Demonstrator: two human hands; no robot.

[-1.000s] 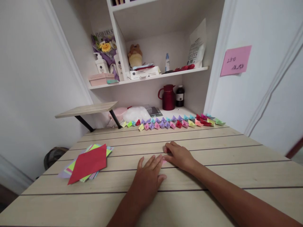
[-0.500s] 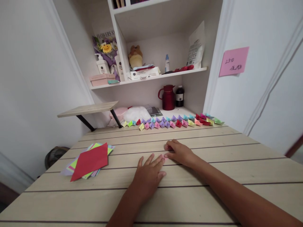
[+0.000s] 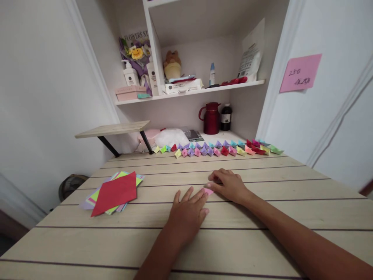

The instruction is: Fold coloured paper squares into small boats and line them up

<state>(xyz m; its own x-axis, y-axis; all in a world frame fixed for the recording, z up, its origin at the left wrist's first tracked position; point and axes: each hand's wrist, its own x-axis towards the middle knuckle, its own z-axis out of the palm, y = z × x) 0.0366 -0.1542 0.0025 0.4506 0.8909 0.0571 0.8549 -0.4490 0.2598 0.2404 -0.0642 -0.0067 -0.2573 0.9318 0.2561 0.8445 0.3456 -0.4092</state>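
Left fingers spread, right fingers curled, at pink paper.

The surface is pale wood, crossed by dark lines running side to side. The left hand lies on it with fingers spread, a small pink paper at its fingertips; the right hand is curled at the paper's other end. Left of the hands lies a fanned stack of coloured sheets, red uppermost. Well beyond the hands, 2 rows of paper boats run along the far edge; farther left stands a small riser.
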